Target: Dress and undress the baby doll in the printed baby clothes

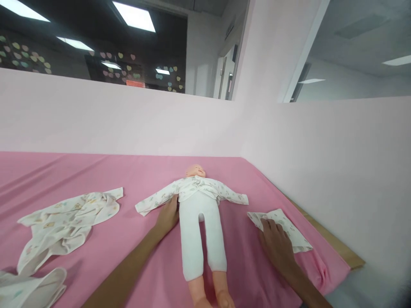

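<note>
A baby doll (195, 171) lies on its back on the pink sheet (150, 171), feet towards me. It wears a patterned white top (195, 186) with both sleeves spread out and white trousers (201, 231). My left hand (168, 215) is beside the doll's waist, by the top's edge; its fingertips are partly hidden there, so its grip is unclear. To the doll's right in the picture, my right hand (276, 239) lies on a folded patterned white cloth (289, 226), palm down, with fingers laid over its near edge.
A patterned baby garment (69, 218) lies spread at the left, and another white patterned cloth (32, 288) is at the lower left corner. White walls (128, 119) with windows stand behind and to the right. A wooden edge (330, 237) shows along the right side.
</note>
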The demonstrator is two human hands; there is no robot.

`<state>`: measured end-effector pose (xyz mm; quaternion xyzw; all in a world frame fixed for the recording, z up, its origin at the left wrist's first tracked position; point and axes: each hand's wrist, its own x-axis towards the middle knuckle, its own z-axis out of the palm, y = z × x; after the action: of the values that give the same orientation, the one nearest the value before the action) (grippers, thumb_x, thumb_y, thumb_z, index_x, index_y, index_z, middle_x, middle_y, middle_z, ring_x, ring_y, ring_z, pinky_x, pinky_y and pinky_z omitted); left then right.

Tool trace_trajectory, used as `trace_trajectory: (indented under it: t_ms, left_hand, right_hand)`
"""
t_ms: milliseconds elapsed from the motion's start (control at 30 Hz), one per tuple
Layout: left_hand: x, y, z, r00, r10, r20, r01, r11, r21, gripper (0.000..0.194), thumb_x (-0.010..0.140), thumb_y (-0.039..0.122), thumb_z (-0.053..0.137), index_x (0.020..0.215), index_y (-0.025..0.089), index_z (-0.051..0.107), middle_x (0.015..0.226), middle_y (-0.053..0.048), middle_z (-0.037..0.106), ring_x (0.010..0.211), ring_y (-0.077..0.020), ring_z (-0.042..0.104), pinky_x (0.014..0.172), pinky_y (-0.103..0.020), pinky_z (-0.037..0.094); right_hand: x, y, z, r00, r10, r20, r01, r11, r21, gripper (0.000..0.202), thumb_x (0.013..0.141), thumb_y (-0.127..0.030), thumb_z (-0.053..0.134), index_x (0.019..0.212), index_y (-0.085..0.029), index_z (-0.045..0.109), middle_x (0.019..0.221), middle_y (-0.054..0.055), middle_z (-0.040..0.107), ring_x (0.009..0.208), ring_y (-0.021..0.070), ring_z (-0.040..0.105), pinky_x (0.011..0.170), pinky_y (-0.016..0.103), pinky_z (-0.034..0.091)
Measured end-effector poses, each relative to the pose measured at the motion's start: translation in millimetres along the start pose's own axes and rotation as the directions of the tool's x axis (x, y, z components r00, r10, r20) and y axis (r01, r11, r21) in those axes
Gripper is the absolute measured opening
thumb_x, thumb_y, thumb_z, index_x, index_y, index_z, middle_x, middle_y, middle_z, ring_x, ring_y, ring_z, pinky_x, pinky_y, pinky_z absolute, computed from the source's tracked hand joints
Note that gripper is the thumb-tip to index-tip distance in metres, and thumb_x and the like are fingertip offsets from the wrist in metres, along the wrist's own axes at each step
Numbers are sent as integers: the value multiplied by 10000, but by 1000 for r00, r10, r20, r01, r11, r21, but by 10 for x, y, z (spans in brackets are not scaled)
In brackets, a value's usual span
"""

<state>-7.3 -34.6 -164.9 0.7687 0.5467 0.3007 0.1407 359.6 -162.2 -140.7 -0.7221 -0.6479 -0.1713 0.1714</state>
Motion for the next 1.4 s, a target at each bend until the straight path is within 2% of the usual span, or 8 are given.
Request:
trace_trajectory:
  t_ms: [100,200,333,467,767,1067,1233,1400]
  left_hand:
    - [13,42,-90,1000,10,19,-10,1000,1,389,889,211,395,1267,128,419,1202,-189,591,1051,-321,579,829,-417,457]
    - [-12,255,-332,998,-22,-64,18,998,-60,306,904,190,347,1154,135,514,1184,-172,583,1103,-307,547,905,-435,434]
    - [-355,931,-741,943,-42,-331,-60,955,-290,354,921,269,395,1245,164,489,1316,-140,509,1231,-261,467,1023,-406,377]
    - [-965,1757,-877,957,278,-85,-288,867,-406,544,855,429,561,1349,236,437,1370,-102,507,1220,-287,486,980,-398,387]
    - [-1294,2013,-655,981,111,-162,-179,839,-514,246,909,334,413,718,209,505,721,-13,555,678,-164,485,628,-290,351]
    - [-1096,1991,-988,989,-139,-41,49,588,-807,214,776,268,526,976,226,588,570,76,413,499,-92,392,491,-190,329]
    - [-1203,2247,-956,989,-69,130,147,451,-880,387,791,239,493,1177,256,519,571,74,418,513,-100,453,514,-194,382]
    - [-1298,2263,-1107,992,68,111,66,471,-880,178,822,248,525,993,228,566,722,17,560,634,-126,556,616,-250,474]
  right_hand:
    - [158,27,-166,979,188,81,-204,938,281,194,864,-255,418,874,-193,601,843,94,671,772,265,611,674,382,454]
    - [310,-83,-488,902,350,253,-424,608,671,160,814,-360,514,821,-209,567,656,0,610,582,190,576,538,300,426]
    - [286,-462,-1014,903,238,358,-396,139,908,245,740,-373,656,891,-205,562,702,-11,632,589,161,590,517,261,443]
    - [90,-961,-1427,932,64,356,-356,-15,934,326,762,-384,690,1008,-217,555,804,17,667,628,173,621,526,265,477]
    - [-303,-1045,-1517,986,-32,165,-154,215,964,387,804,-474,653,1066,-230,504,1053,74,664,845,213,665,615,273,531]
    - [-270,-448,-1331,998,53,30,-57,650,758,299,864,-360,485,1120,-241,581,1183,94,616,1102,259,581,890,416,512]
    - [-586,-778,-1548,920,-376,-112,340,623,704,282,799,-325,621,1079,-283,617,1123,69,632,1057,260,576,897,414,505]
    - [-502,-784,-1805,943,-314,-109,274,548,790,58,822,-235,559,774,-235,593,921,53,618,868,209,580,746,331,515]
